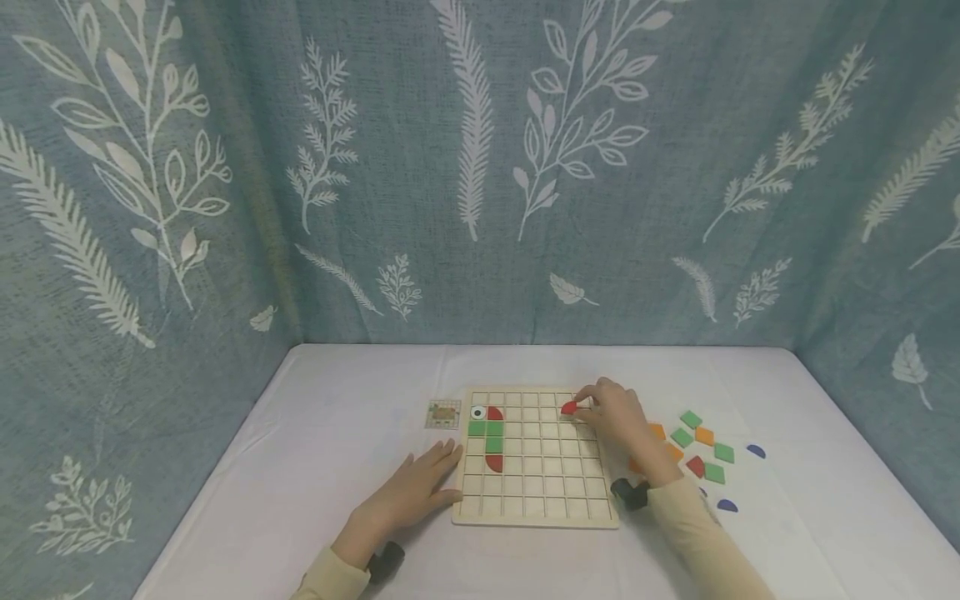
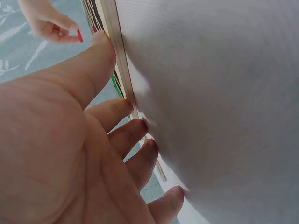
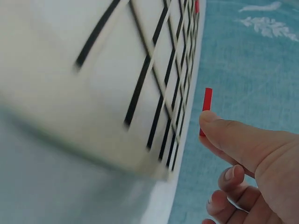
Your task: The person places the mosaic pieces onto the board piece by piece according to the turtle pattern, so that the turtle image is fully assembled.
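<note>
Head view shows us the left hand (image 1: 420,485), fingers (image 2: 142,161) spread, at the board's (image 1: 536,523) left edge, six pieces (image 1: 494,445) laid near it, most cells (image 1: 550,467) bare, the right hand (image 1: 617,414) pinching a red piece (image 1: 569,407) by the far-right corner, unplaced pieces (image 1: 723,452) rightward.

The board (image 1: 532,471) looks like smooth wood with a matt finish, its edge faintly streaked. The red piece (image 1: 569,407) and the tiles (image 1: 723,452) look smooth, flat-coloured and matt; their material is unclear. The curtain (image 1: 390,167) is matt woven cloth, slightly rough. Faintly creased, matt cloth covers the tabletop (image 1: 262,500). The sleeve (image 1: 693,517) is matt cloth.
</note>
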Available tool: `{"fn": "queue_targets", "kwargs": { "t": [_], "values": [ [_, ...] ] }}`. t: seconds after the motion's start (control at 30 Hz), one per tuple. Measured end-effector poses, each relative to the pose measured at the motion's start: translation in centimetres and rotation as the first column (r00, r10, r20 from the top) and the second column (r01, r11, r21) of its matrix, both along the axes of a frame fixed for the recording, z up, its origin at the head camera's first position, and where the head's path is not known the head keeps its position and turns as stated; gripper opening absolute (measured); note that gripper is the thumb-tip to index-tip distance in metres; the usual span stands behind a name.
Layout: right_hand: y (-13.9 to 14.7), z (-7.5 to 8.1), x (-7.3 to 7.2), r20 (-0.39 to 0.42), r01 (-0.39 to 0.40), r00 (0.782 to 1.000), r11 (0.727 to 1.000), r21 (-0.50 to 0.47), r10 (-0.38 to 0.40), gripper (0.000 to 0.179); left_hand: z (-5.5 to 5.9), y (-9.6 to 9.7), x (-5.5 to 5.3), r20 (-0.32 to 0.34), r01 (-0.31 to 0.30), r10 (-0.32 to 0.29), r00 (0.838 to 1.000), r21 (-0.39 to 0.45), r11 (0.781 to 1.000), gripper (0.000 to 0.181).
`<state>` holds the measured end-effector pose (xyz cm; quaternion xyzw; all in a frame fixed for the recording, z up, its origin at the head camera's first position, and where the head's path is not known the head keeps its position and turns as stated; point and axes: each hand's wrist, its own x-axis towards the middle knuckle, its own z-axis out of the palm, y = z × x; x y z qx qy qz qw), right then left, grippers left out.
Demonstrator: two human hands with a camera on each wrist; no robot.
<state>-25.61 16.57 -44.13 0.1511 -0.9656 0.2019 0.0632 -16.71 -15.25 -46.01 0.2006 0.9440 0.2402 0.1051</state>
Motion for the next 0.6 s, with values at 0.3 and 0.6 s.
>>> {"fn": "queue_targets", "kwargs": {
  "t": [0.3,0.6],
  "values": [
    [-1.9,-0.5,-0.1,0.004,-0.064,0.998,0.998,-0.009,0.064,0.019,0.1,0.2,0.2,0.006,-0.022,0.022,1.0,0.002,1.0,0.068],
    [-3.8,-0.6,0.3,-0.04,-0.129,0.991,0.99,-0.066,0.126,0.018,0.2,0.2,0.2,-0.002,-0.02,0.02,1.0,0.0,1.0,0.068]
  ]
}}
